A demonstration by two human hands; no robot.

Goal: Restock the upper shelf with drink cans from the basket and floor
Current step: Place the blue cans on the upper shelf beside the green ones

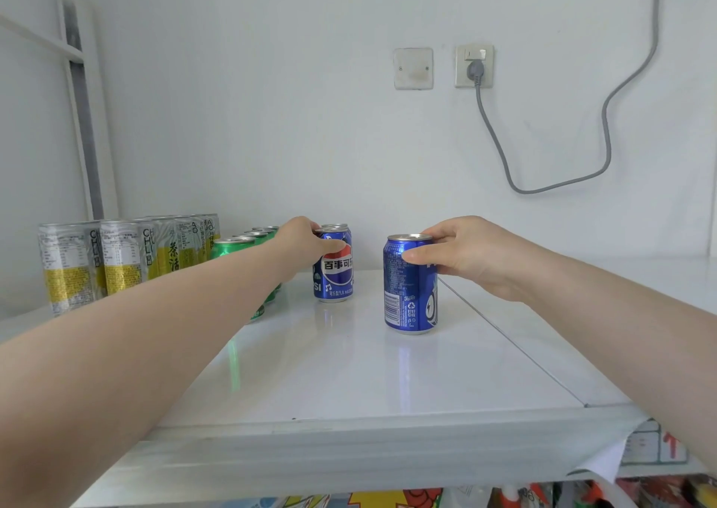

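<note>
One head-worn view looks forward and slightly down over the white shelf [349, 372], close in. The wall socket [474, 66] sits at one o'clock.

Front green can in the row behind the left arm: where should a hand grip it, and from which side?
Grip the front green metal can around its upper wall, from above. It stands upright, with tall yellow-and-white cans close on its left, so the sides look cramped.

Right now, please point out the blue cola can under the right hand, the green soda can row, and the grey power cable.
blue cola can [410, 294], head view, label side
green soda can row [231, 247], head view, front can's shoulder
grey power cable [605, 119], head view, hanging loop
</note>
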